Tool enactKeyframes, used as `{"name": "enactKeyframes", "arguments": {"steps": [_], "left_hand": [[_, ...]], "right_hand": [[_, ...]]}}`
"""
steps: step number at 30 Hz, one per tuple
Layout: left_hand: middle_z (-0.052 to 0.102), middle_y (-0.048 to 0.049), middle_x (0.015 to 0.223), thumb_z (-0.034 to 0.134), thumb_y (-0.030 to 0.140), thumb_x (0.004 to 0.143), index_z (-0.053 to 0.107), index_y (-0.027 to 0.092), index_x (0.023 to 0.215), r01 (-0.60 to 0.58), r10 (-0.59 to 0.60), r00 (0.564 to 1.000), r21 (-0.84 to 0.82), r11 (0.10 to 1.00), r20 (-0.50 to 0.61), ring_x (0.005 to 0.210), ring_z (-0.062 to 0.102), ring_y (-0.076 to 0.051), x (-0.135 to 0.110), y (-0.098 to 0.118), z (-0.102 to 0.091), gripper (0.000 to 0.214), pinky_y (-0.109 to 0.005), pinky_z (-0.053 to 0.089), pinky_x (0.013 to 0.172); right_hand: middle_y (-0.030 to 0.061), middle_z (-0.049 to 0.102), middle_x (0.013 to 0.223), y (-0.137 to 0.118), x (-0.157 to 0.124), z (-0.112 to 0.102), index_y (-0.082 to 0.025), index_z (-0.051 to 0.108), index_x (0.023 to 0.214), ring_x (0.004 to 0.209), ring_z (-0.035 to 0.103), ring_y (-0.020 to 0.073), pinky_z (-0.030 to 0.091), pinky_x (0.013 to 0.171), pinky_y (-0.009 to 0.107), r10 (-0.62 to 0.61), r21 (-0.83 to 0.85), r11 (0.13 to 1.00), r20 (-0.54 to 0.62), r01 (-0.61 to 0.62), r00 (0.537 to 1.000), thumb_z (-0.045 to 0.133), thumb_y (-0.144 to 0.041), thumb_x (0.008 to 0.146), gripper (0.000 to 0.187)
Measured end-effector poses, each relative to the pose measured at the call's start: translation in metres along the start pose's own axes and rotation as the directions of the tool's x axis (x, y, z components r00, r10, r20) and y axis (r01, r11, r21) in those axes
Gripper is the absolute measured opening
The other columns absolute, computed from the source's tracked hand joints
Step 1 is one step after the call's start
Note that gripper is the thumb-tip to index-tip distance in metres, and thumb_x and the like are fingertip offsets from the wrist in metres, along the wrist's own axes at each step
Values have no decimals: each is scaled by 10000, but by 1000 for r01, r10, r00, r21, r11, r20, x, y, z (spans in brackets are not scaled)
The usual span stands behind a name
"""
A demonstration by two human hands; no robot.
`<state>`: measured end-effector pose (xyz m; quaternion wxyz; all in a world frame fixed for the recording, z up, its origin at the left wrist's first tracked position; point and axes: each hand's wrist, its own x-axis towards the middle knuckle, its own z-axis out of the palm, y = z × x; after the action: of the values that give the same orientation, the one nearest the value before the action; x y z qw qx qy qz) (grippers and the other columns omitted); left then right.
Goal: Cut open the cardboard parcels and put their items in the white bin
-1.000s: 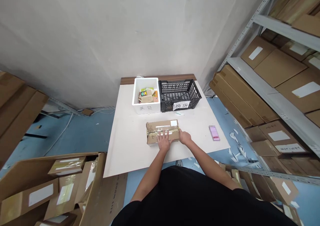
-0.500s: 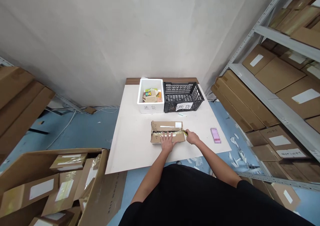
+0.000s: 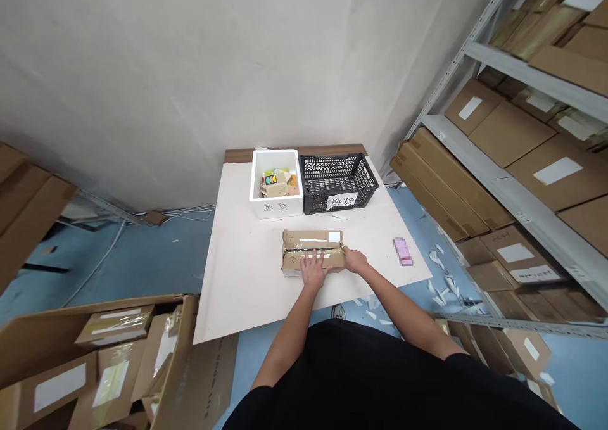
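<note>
A brown cardboard box (image 3: 294, 236) with clear tape and white labels lies on the white-topped table (image 3: 237, 271); a dark gap runs along its top seam. Spread flat over the near half of its top, my left hand (image 3: 313, 270) presses on it with the fingers apart. My right hand (image 3: 355, 260) is closed at the box's right end, beside the seam. A thin yellow-and-black utility knife showed in that fist a moment ago; the fingers and the box end now mostly hide it.
Behind the box stand a white foam bin (image 3: 278, 209) holding small packets and a black plastic crate (image 3: 327, 202). A pink pixelated item (image 3: 403, 251) lies on the right. A large carton (image 3: 187, 328) of parcels sits lower left; shelves (image 3: 503, 183) of boxes line the right.
My right hand has moved left against the box's end, and the knife has dropped from sight there. My left hand stays on the box. The whole view has shifted slightly.
</note>
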<state>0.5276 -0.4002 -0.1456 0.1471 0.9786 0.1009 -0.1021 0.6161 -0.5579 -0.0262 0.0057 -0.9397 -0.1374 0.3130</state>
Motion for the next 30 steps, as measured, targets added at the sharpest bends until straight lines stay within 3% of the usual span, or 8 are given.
{"name": "enactKeyframes", "arguments": {"steps": [6,11,16,20,24,30], "left_hand": [[250,-30,1737,296,770,960,311,328,1650,-9,10,997,-8,1000,75,1607,99,-384,1,-3,-3,820,-599,78,1288],[293,-53,1722,228,780,961,333,315,1645,-21,22,988,-8,1000,151,1609,100,-372,2,-4,-8,833,-613,85,1277],[326,-70,1709,254,738,981,367,309,1633,-19,23,991,-33,999,135,1600,143,-378,0,-1,-8,789,-610,89,1274],[402,-102,1669,262,733,980,419,299,1607,-17,22,979,-27,1000,203,1583,200,-392,2,2,-11,779,-638,146,1249],[563,-144,1543,211,765,965,554,279,1516,10,0,945,-28,1000,328,1525,323,-421,1,2,-16,811,-655,271,1186],[460,-127,1629,179,772,970,501,281,1556,-8,8,970,-4,1000,242,1530,306,-417,-9,2,-18,830,-653,255,1193]], "right_hand": [[112,722,1186,17,-13,-9,-268,503,1402,752,736,215,493,646,285,43,162,985,55,-52,998,553,-179,899,513],[121,731,1198,17,-16,2,-273,455,1468,1052,715,271,482,768,301,39,152,988,-150,-16,988,492,-197,956,519],[155,729,1194,5,-16,16,-243,458,1466,1078,705,296,481,803,323,52,66,997,-52,-49,997,601,-237,917,567],[156,725,1217,13,-19,7,-246,539,1397,1084,700,302,478,794,323,9,54,999,-30,-7,1000,630,-267,916,490],[119,736,1208,30,-23,2,-277,470,1486,1063,701,273,452,769,296,10,142,990,-110,6,994,520,-247,984,505],[103,746,1171,43,-33,22,-242,314,1599,1026,706,251,447,785,288,61,276,961,-207,-2,976,417,-213,1012,597]]}}
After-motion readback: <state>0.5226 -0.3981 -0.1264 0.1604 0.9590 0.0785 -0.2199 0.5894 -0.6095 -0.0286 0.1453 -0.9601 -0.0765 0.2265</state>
